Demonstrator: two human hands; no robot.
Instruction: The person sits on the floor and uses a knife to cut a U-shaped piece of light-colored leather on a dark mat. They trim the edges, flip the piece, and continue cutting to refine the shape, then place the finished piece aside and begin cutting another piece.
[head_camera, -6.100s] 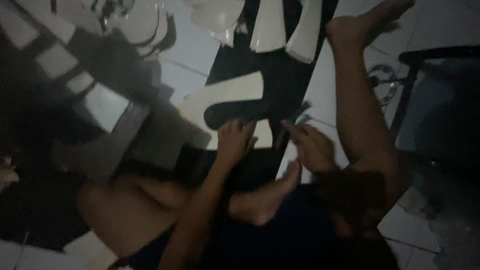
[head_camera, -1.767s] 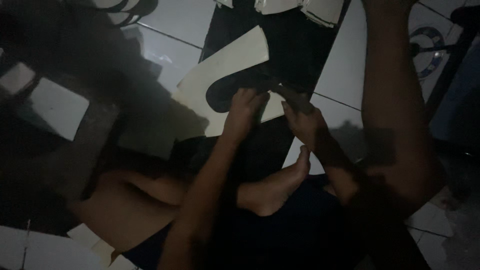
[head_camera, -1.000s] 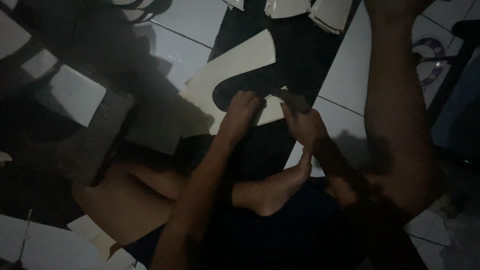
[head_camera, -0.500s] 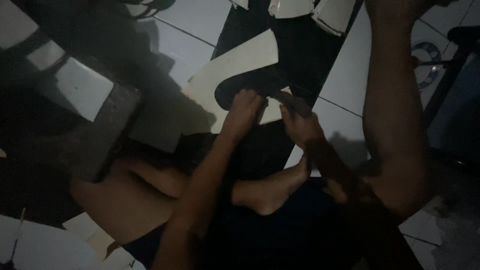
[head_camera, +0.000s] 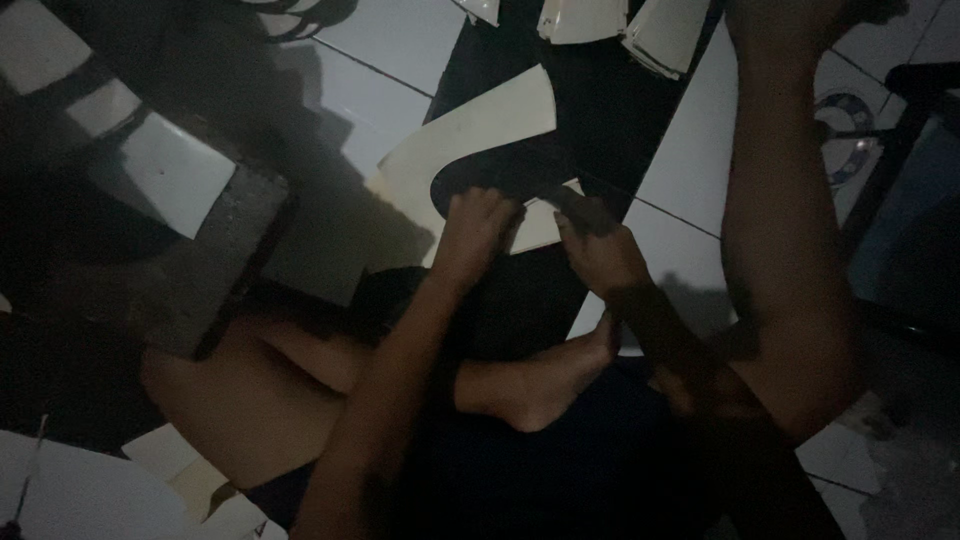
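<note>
Head view: our left hand (head_camera: 478, 222) presses curled fingers on the cream curved sheet (head_camera: 462, 150) lying on the black sheet (head_camera: 610, 110); our right hand (head_camera: 598, 252), loosely closed, touches its lower edge; grip unclear

Both hands, left hand (head_camera: 478, 225) and right hand (head_camera: 598, 252), have edged slightly apart along the cream cut-out sheet (head_camera: 470, 150).

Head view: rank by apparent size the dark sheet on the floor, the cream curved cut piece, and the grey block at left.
1. dark sheet: largest, though legs and hands hide its lower part.
2. and 3. cream curved cut piece and grey block: look alike; dim light blurs the block's edges, so unranked.
Left hand and right hand rest on the cut piece.
</note>
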